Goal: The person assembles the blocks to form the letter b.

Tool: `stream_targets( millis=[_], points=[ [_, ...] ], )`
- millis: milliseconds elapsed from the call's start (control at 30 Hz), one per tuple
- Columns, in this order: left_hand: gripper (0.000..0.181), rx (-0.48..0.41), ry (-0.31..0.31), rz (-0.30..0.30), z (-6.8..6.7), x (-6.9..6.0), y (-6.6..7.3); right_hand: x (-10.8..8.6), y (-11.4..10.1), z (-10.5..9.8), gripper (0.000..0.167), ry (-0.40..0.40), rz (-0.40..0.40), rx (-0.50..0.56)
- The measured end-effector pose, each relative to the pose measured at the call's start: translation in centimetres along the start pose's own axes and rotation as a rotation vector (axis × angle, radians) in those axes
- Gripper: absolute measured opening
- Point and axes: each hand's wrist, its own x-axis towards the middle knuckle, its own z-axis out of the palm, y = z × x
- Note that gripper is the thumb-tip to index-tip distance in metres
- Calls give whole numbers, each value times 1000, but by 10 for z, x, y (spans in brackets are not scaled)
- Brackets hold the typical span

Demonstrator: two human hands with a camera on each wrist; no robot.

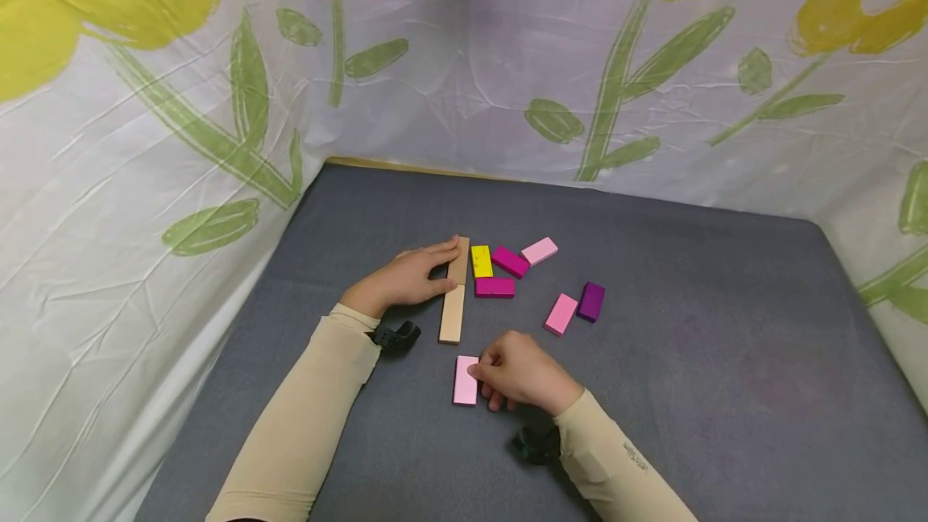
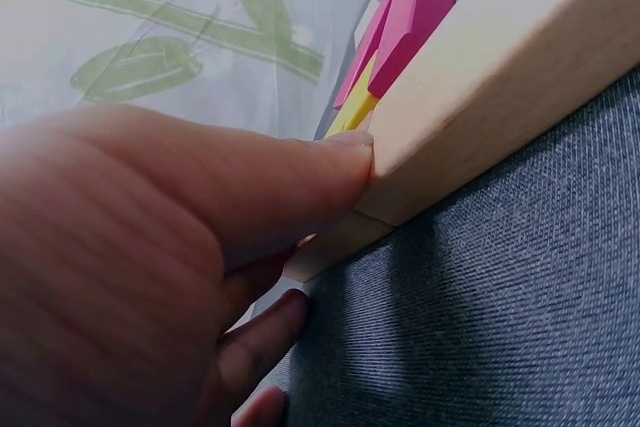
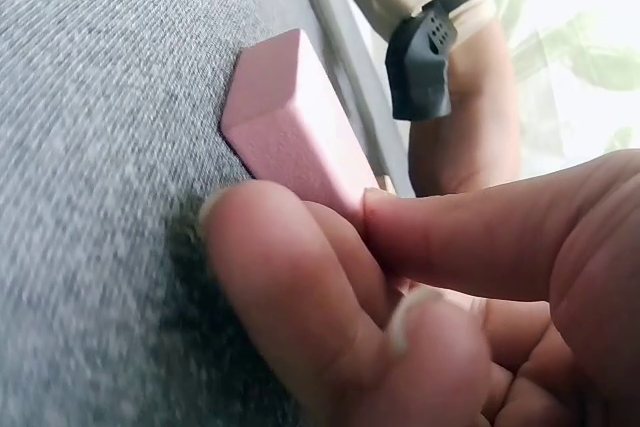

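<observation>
Reaching in from the left, the left hand (image 1: 406, 276) lies with its fingers loosely extended and thumb apart, touching the left side of two wooden blocks without wrapping round them. The far wooden block (image 1: 459, 258) and the near wooden block (image 1: 452, 319) stand end to end in a line on the grey cloth (image 1: 696, 393). Just beyond their near end lies the pale pink block (image 1: 465, 383). Beside the line's right side sit a yellow block (image 1: 482, 260) and, touching its near end, a crosswise magenta block (image 1: 495, 288). The right hand (image 1: 524, 373) has curled fingers and seems to pinch the pale pink block's right edge, though the fingers partly hide the contact. Farther right are a slanted magenta block (image 1: 511, 263), a light pink block (image 1: 540, 251), a medium pink block (image 1: 561, 314) and a purple block (image 1: 591, 302).
</observation>
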Motion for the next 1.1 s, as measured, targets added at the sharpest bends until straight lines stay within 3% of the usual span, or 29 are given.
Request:
stream_targets(
  millis=[300,1100],
  points=[
    [70,-3,2,16,1,0,-2,8,0,6,34,13,-66,24],
    [72,-5,10,14,0,0,-1,24,-3,13,32,44,-76,24]
  ],
)
